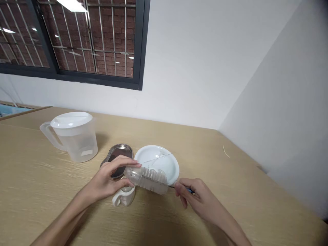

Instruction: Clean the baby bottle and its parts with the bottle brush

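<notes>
A bottle brush with whitish bristles (153,179) lies across the middle, held between both hands above the table. My left hand (112,177) has its fingers and thumb closed around the glossy, clear-looking tip. My right hand (193,193) is wrapped around the handle, of which a bit of dark and blue shows. Below the left fingers stands a small white cup (124,198), its upper part partly covered by the hand. A white oval dish (174,167) is just behind the brush, with a thin clear item in it. Beside it is a kidney-shaped metal tray (125,147), partly hidden by the left hand.
A translucent lidded pitcher (82,140) stands at the left of the wooden table (243,201). A short pale strip (225,151) lies at the right. White walls (205,61) close off the back and right, with a barred window (94,41) at upper left.
</notes>
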`<state>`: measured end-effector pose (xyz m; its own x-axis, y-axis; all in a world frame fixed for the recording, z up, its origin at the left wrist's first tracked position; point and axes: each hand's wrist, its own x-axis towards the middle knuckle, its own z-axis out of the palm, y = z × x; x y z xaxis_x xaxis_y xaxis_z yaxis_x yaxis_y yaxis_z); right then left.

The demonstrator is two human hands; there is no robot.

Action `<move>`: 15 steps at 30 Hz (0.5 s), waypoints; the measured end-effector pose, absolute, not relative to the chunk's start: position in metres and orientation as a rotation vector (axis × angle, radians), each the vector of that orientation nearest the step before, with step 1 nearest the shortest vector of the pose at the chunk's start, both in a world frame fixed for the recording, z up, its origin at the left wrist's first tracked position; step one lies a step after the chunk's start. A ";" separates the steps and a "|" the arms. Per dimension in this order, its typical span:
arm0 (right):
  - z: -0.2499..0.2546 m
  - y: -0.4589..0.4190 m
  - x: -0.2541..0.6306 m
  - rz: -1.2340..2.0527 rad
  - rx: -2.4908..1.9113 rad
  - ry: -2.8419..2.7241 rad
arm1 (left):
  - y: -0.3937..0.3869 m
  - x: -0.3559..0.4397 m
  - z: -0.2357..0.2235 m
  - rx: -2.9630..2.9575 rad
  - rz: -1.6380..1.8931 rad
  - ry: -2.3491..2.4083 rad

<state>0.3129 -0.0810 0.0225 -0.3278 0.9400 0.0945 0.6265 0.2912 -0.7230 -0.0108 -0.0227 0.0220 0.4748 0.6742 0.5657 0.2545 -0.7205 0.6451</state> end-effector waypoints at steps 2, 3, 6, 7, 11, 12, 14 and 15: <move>0.022 -0.081 0.314 0.647 -1.401 -2.025 | -0.025 -0.013 0.024 2.225 1.163 0.792; 0.021 -0.081 0.313 0.527 -1.365 -2.012 | -0.025 -0.014 0.025 2.193 1.171 0.817; 0.015 -0.079 0.311 0.155 -1.113 -2.040 | -0.026 -0.017 0.027 2.068 1.174 0.881; 0.013 -0.078 0.310 0.039 -1.014 -2.058 | -0.026 -0.017 0.027 2.027 1.169 0.877; 0.007 -0.078 0.306 -0.270 -0.852 -2.036 | -0.027 -0.014 0.030 1.874 1.169 0.765; 0.005 -0.078 0.306 -0.290 -0.865 -2.015 | -0.028 -0.014 0.030 1.854 1.175 0.742; 0.004 -0.079 0.305 -0.266 -0.898 -1.990 | -0.029 -0.013 0.030 1.857 1.186 0.724; 0.003 -0.079 0.304 -0.239 -0.894 -1.988 | -0.029 -0.013 0.029 1.877 1.186 0.722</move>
